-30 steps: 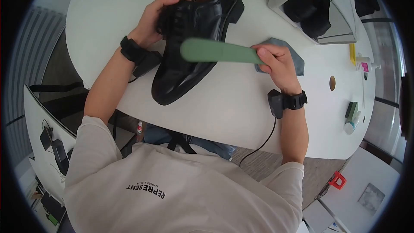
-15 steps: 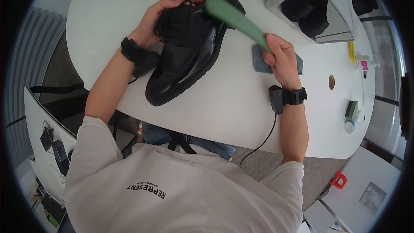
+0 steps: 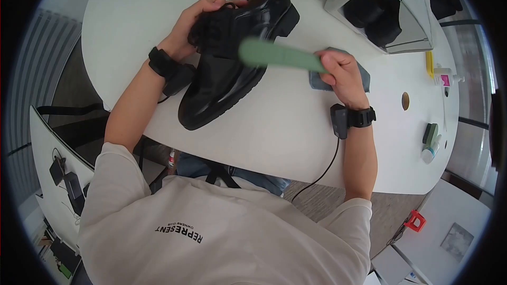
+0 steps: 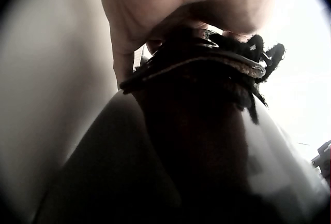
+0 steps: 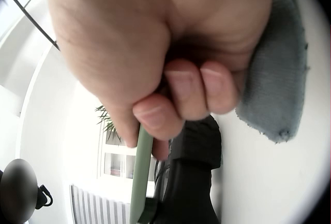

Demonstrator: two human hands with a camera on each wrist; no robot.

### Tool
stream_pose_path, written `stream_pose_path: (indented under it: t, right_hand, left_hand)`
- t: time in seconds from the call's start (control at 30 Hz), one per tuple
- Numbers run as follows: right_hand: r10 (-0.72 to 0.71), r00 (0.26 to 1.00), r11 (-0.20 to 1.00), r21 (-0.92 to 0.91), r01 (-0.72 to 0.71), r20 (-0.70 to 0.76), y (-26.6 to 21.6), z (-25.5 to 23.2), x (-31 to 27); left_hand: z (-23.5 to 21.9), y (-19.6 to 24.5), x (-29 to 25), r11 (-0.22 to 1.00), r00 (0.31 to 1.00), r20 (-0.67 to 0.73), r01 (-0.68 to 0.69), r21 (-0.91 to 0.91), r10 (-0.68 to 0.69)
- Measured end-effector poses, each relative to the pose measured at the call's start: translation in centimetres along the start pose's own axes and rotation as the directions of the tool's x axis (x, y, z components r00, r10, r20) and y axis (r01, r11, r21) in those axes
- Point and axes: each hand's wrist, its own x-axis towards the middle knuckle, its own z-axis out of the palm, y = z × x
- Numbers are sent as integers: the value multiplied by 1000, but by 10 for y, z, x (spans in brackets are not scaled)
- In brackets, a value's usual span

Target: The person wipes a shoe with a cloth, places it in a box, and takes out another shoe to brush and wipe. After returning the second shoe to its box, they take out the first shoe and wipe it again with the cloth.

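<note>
A glossy black lace-up dress shoe (image 3: 227, 74) is held over the white table, toe toward the person and heel pointing away. My left hand (image 3: 191, 24) grips its laced upper; in the left wrist view the left hand (image 4: 191, 6) is curled over the tongue and lace area. My right hand (image 3: 343, 76) pinches the end of a green shoe brush (image 3: 280, 55), whose far end, blurred by motion, overlaps the shoe's side. From the right wrist, the brush (image 5: 138, 177) appears edge-on, with a darker green block beneath its tip.
A blue-grey cloth (image 3: 319, 81) lies under the right hand on the white table (image 3: 274, 126). Beyond it stands a pale open case (image 3: 417, 26) with dark things inside. Small bottles (image 3: 430, 153) and a dark green block (image 3: 429, 133) sit along the right edge. A cable (image 3: 325, 177) trails from the right wrist.
The green brush swung up toward the shoe's opening, then back down across its side. The shoe's toe shifted slightly left; the left hand kept its grip.
</note>
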Motion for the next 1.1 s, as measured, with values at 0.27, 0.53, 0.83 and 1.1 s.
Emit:
stream_pose_path:
  t: [0.27, 0.53, 0.83, 1.1]
  right_hand:
    - [-19, 997, 994, 102, 27, -74, 3, 1, 7]
    - [-80, 975, 959, 252, 133, -210, 4, 5, 11]
    - [22, 981, 923, 380, 54, -192, -2, 6, 12]
    - [-20, 988, 869, 486, 95, -156, 8, 0, 15]
  left_hand:
    - [-3, -2, 3, 999, 1000, 25, 14, -40, -13]
    - [-7, -8, 4, 999, 1000, -22, -23, -41, 22]
    - [-1, -5, 6, 965, 980, 89, -191, 182, 177]
    - [-5, -8, 6, 946, 967, 147, -236, 222, 207]
